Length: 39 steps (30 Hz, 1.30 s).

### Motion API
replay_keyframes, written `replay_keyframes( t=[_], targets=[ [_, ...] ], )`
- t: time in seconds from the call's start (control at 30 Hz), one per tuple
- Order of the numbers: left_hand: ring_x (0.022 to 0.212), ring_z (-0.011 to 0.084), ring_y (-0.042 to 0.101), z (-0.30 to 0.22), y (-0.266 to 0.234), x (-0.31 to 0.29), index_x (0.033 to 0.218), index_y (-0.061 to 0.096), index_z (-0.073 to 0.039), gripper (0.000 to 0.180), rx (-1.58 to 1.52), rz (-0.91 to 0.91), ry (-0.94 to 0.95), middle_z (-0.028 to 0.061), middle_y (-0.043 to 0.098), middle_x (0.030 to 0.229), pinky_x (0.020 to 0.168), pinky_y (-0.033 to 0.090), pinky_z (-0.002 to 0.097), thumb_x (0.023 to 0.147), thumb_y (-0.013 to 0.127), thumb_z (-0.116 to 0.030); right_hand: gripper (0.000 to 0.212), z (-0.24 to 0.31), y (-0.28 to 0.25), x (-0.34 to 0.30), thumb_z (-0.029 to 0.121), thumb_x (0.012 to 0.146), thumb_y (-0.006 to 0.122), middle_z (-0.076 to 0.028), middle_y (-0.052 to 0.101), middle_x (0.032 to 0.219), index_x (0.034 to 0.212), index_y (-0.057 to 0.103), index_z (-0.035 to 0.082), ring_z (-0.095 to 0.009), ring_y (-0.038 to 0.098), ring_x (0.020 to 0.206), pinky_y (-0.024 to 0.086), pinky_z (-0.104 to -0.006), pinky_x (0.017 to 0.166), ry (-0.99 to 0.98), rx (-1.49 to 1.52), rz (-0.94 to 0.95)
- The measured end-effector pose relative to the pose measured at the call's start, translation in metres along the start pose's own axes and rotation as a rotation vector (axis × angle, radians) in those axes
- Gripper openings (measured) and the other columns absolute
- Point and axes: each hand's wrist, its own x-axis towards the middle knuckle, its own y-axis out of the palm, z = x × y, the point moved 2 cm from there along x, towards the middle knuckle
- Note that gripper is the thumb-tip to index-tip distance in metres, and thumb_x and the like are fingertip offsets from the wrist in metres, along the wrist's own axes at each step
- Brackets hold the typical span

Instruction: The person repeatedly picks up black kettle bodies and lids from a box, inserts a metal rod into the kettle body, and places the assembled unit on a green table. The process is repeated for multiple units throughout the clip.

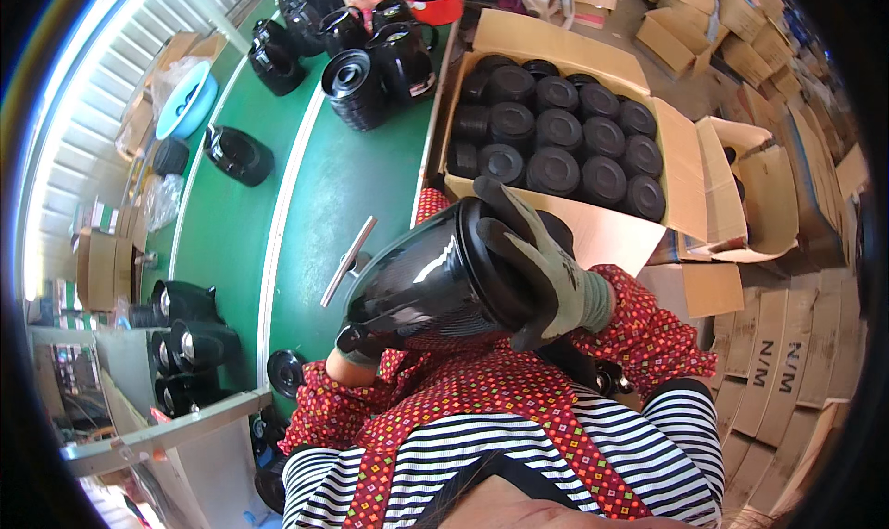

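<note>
One glossy black jug [414, 284] sits mid-frame, my right hand [550, 284] clasping its round end, fingers spread; my left hand [355, 357] is mostly hidden, grip untellable. Probably stiff and slippery, it's best cupped at both ends.

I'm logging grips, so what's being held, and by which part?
A glossy black vessel: the right hand grips its broad round end; the left hand, mostly hidden, seems to support the narrower end.
</note>
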Motion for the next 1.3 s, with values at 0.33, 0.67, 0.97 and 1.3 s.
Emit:
replay_keyframes(
  t=[0.33, 0.67, 0.97, 1.3],
  targets=[
    [0.144, 0.0249, 0.052, -0.018, -0.005, 0.002, 0.152, 0.054, -0.005, 0.060, 0.392, 0.116, 0.050, 0.0108, 0.057, 0.155, 0.126, 0.034, 0.0514, 0.103, 0.067, -0.037, 0.098, 0.012, -0.008, 0.005, 0.068, 0.090, 0.072, -0.029, 0.032, 0.166, 0.160, 0.044, 0.006, -0.049, 0.035, 0.151, 0.029, -0.0582, 0.123, 0.009, -0.097, -0.122],
    [0.090, 0.0151, 0.071, -0.086, 0.006, 0.016, 0.134, 0.068, 0.001, 0.045, 0.724, -0.356, 0.047, 0.0091, 0.077, 0.115, 0.087, 0.059, 0.0323, 0.090, 0.076, -0.005, 0.061, -0.065, 0.051, -0.075, 0.048, 0.112, 0.039, -0.017, 0.061, 0.148, 0.152, 0.050, 0.002, -0.032, 0.060, 0.134, 0.050, -0.0488, 0.114, 0.667, 1.062, -0.640],
    [0.140, 0.0377, 0.055, -0.158, 0.090, -0.033, 0.148, 0.056, -0.002, 0.100, 1.135, -0.199, 0.679, 0.0260, 0.048, 0.158, 0.102, 0.052, 0.0437, 0.064, 0.101, -0.032, 0.072, -0.087, 0.026, -0.094, 0.057, 0.108, 0.035, -0.021, 0.052, 0.157, 0.154, 0.048, 0.003, -0.034, 0.050, 0.146, 0.043, -0.0521, 0.122, 0.593, 0.600, -0.558],
    [0.145, 0.0546, 0.042, -0.110, 0.108, -0.016, 0.104, 0.075, -0.009, 0.059, 1.187, -0.198, 0.764, 0.0309, 0.040, 0.161, 0.117, 0.035, 0.0631, 0.058, 0.101, -0.035, 0.061, -0.051, 0.026, -0.076, 0.020, 0.100, 0.072, -0.018, 0.062, 0.146, 0.153, 0.049, 0.000, -0.032, 0.062, 0.132, 0.053, -0.0446, 0.114, 0.682, 1.446, -0.706]
  ],
)
